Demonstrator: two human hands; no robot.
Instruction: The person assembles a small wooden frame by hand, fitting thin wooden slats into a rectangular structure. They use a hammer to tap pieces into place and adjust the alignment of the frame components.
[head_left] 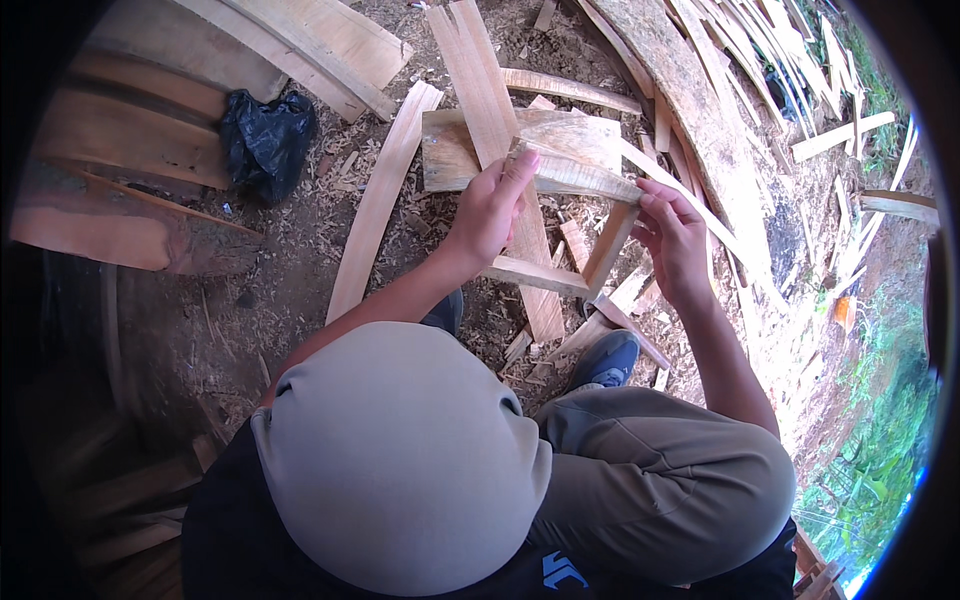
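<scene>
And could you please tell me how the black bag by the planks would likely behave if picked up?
The black bag would probably sag and fold, since its sheet looks thin and crumpled. Its shiny surface suggests it may be somewhat slippery. It could be light for its size, though its inside is hidden, so that is less certain.

Left hand [486, 212] curled in a grip, thumb [522, 170] uppermost. Right hand [678, 245] apart, to its right, fingertips [650, 192] pinched. Left forearm [402, 288], right forearm [726, 355] slant inward toward hands.
</scene>
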